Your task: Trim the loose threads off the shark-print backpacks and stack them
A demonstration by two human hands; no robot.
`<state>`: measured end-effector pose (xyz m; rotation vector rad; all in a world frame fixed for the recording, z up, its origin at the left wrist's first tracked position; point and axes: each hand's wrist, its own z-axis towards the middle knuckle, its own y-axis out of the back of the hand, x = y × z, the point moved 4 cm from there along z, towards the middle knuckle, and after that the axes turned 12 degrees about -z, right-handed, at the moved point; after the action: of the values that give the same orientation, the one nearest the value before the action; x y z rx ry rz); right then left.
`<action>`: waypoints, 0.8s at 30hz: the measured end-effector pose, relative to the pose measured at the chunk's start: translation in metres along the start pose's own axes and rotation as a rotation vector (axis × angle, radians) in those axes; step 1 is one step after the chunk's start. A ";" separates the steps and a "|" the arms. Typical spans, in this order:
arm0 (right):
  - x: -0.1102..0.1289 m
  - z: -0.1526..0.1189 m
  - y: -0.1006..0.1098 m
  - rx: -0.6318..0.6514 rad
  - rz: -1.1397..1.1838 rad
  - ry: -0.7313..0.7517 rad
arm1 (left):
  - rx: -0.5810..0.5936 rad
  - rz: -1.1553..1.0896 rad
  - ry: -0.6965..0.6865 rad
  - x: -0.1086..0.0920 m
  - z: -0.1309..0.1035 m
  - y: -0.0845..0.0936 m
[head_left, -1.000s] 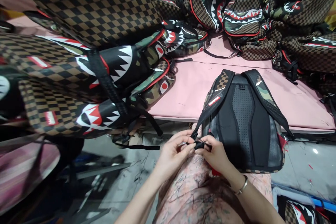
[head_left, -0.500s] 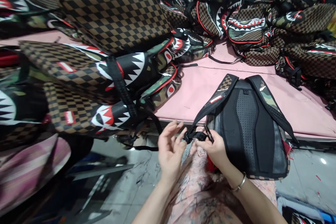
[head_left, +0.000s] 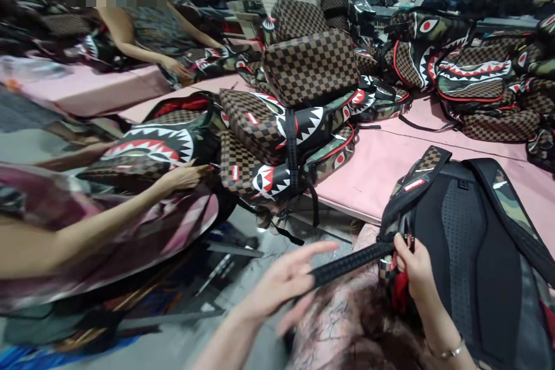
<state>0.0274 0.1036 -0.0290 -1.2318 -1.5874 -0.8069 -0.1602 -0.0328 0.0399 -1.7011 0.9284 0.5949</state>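
A black-backed backpack (head_left: 462, 243) leans against the table edge on my right, its padded back and shoulder straps facing me. A black webbing strap (head_left: 353, 263) stretches from its side toward the left. My left hand (head_left: 280, 286), blurred, grips the strap's far part between thumb and fingers, with the index finger stretched out. My right hand (head_left: 414, 266) is closed on the strap near the shoulder strap's lower end. A slim dark tool (head_left: 408, 236) shows at that hand; its kind is unclear.
Checkered shark-mouth backpacks (head_left: 312, 66) are stacked on the pink table (head_left: 368, 165), with more at the right. Close on the left, another person's arm (head_left: 143, 208) reaches to a backpack (head_left: 151, 144). A further person (head_left: 150, 32) works across the table.
The view has swung left, bringing co-workers into sight. My left hand has moved away from my right, drawing the bunched strap out straight. My right hand stays beside the backpack.
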 end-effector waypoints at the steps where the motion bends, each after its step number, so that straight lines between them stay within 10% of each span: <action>1: 0.000 0.003 -0.001 -0.011 -0.002 0.009 | -0.072 -0.046 -0.076 -0.016 -0.020 0.012; 5: -0.002 0.004 -0.011 0.046 -0.297 0.156 | -0.339 -0.043 -0.362 -0.053 -0.061 0.035; 8: -0.002 -0.009 -0.009 -0.025 -0.578 0.280 | -0.440 -0.087 -0.374 -0.047 -0.039 0.022; 14: 0.024 -0.051 0.006 -0.116 -0.724 0.557 | -0.195 -0.205 -0.187 0.004 0.028 -0.020; 24: 0.039 -0.062 -0.008 0.062 -0.716 0.822 | -0.084 -0.137 -0.057 0.030 0.043 -0.044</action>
<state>0.0345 0.0594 0.0291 -0.1568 -1.3006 -1.4592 -0.1047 0.0049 0.0279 -1.7976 0.7487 0.5952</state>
